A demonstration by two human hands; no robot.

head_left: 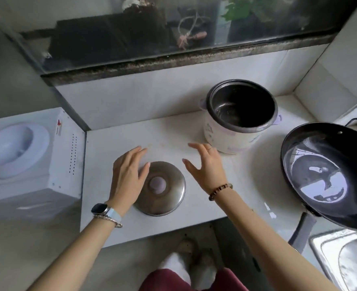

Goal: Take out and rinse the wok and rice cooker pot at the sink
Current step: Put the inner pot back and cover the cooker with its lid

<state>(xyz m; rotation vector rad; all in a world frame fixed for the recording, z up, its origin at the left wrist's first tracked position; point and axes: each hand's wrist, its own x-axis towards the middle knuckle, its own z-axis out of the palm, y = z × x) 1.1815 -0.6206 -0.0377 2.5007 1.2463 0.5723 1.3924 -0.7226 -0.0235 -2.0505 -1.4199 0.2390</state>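
**A:** Where is the dark metal rice cooker pot (232,110)?

**B:** In the white rice cooker (226,137) at the back of the white table (173,131), uncovered. The round black wok (328,177) lies to its right, with its handle beside the steel sink (320,244).

**A:** And the hands?

**B:** Both are released and hold nothing. The left hand (127,175) has its fingers (134,154) straight over the left edge of the round steel lid (165,198). The right hand (207,166) is spread between lid and cooker.
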